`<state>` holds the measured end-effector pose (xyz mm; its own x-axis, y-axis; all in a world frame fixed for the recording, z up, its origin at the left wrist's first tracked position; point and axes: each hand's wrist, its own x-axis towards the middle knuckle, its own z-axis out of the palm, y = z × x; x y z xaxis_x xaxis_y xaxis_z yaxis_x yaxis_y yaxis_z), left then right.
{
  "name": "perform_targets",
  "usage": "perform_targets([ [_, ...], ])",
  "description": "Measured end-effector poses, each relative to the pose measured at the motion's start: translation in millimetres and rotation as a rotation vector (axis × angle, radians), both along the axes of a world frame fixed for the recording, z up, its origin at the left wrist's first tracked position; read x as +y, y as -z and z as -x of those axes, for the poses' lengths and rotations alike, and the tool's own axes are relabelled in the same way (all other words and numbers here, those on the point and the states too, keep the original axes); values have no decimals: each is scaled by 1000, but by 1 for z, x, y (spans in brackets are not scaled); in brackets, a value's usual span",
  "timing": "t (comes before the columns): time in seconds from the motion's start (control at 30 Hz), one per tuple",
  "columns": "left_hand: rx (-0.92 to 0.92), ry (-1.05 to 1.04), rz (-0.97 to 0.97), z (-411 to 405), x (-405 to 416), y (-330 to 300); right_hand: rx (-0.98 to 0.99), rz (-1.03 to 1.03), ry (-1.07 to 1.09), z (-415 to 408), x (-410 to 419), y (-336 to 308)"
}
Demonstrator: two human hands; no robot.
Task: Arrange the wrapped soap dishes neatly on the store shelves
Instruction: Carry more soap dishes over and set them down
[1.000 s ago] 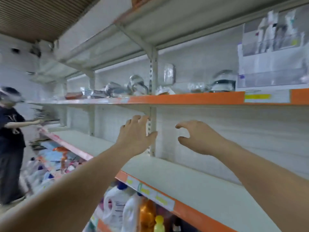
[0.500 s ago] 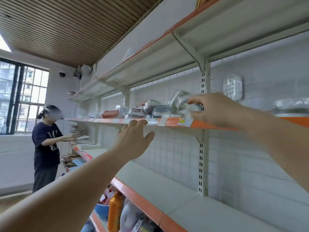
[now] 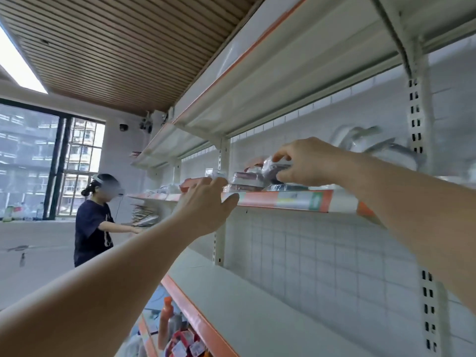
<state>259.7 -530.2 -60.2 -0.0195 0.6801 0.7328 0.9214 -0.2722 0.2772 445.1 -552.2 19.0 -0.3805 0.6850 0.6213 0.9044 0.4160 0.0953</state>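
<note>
Soap dishes [image 3: 277, 171], dark, clear-wrapped, stacked

Bright, even daylight pours in from the window [image 3: 51, 161] at left, with a blown-out ceiling panel [image 3: 18, 63] above it. Shadows are soft. Wide-angle bending curves the upper shelf [image 3: 296, 81] and the upright [image 3: 418, 140]. Motion blur smears the wrapped soap dishes [image 3: 247, 177]; plastic glints faintly.

The price labels [image 3: 296, 200] on the shelf edge are too blurred to read.
</note>
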Motion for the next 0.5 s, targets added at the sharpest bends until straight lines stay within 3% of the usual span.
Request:
perform_targets([
  [0.5, 103, 35, 64, 205, 246, -9, -38, 22, 206, 195, 217, -17],
])
